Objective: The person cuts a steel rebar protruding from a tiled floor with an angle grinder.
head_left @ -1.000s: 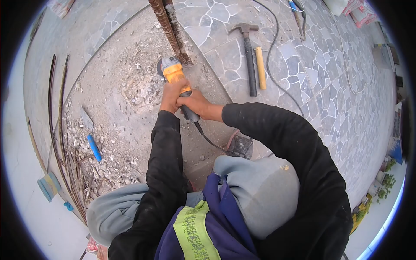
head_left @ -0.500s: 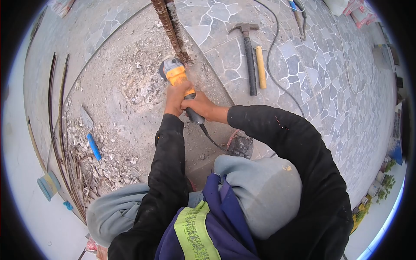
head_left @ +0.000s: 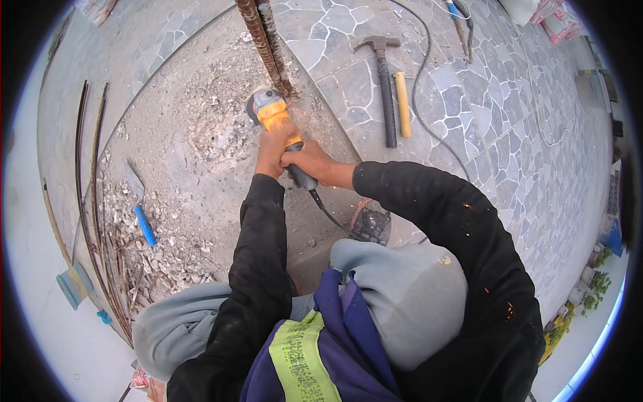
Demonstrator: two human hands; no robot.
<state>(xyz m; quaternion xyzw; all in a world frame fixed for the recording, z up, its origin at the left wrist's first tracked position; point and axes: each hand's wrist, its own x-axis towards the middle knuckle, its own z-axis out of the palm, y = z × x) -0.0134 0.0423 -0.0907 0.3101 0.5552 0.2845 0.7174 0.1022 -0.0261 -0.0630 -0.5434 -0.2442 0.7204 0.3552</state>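
Both my hands are wrapped round a yellow and grey angle grinder. My left hand grips its yellow body near the head, and my right hand closes round the dark rear handle. The grinder's head is against or very near the foot of the rusty rebar that stands up from the rough concrete; the exact contact is hidden. A black power cord runs back from the handle toward my knee. Orange sparks show over my right sleeve.
On the stone paving lie a hammer and a yellow wooden handle, with a cable beside them. A blue-handled trowel rests on rubble at left, near long steel bars. A dark bucket stands by my knee.
Grinder and hands hold nearly the same position. More bright sparks are scattered over my right sleeve than before.
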